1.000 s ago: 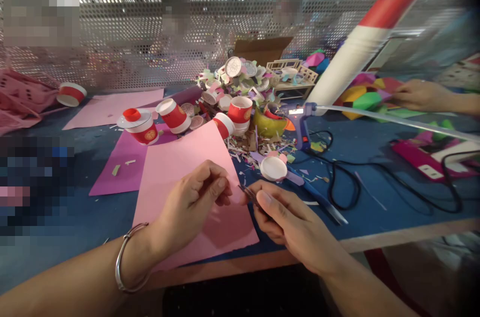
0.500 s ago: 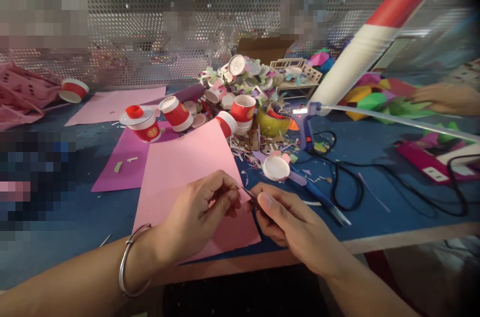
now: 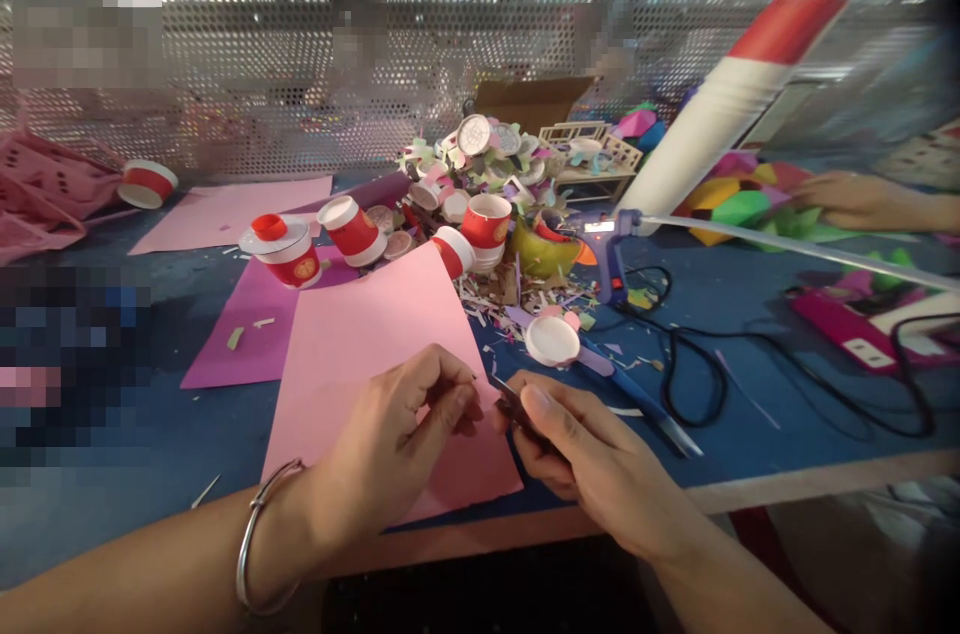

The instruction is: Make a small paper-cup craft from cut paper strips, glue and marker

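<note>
Both hands have stayed almost in place since the earlier frames, edging slightly lower over the near corner of the pink paper sheet. Left hand: fingers curled together, thumb and forefinger pinched at the sheet's right edge; what lies between them is too small to tell. A metal bangle sits on that wrist. Right hand: closed around a small dark tool, whose thin tip points toward the left fingertips, just beside them. The sheet lies flat on the blue table, overlapping a purple sheet. Beyond it: red paper cups, a white lid, blue scissors, a glue gun. Another person's hand rests at far right.
</note>
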The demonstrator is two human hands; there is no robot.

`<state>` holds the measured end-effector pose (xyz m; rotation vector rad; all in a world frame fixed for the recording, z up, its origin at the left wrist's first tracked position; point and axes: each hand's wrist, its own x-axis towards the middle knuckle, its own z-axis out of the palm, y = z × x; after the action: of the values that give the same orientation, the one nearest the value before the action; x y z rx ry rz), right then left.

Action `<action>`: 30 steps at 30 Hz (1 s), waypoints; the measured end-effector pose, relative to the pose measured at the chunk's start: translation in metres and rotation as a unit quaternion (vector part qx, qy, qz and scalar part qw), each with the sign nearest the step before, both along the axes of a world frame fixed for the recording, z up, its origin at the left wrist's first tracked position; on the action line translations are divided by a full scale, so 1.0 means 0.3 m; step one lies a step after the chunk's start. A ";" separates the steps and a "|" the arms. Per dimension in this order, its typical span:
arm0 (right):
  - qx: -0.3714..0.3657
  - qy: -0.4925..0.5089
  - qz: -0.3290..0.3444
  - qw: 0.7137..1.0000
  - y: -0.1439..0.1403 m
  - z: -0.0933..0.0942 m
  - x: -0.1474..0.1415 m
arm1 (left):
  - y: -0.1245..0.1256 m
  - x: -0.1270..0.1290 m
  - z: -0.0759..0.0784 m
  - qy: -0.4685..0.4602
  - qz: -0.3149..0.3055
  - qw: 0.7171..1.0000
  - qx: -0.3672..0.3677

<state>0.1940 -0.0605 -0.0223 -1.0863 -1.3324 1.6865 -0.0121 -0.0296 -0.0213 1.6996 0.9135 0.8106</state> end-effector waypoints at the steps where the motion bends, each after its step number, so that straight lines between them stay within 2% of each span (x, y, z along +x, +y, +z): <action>1: -0.002 0.003 0.000 1.000 0.000 0.000 0.000 | -0.002 0.000 0.001 -0.004 0.001 1.000 -0.002; 11: 0.013 0.000 0.001 1.000 0.003 0.003 -0.004 | -0.003 -0.010 0.001 0.018 -0.016 1.000 0.013; 23: -0.004 0.016 0.003 1.000 0.005 -0.004 -0.004 | -0.004 -0.010 0.003 0.012 -0.012 1.000 0.009; 30: 0.000 0.016 -0.002 1.000 0.005 -0.011 -0.006 | 0.002 -0.013 0.007 0.038 -0.005 0.996 0.077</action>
<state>0.1921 -0.0589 -0.0257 -1.0569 -1.3104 1.6932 -0.0160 -0.0289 -0.0192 1.8777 0.9139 0.8325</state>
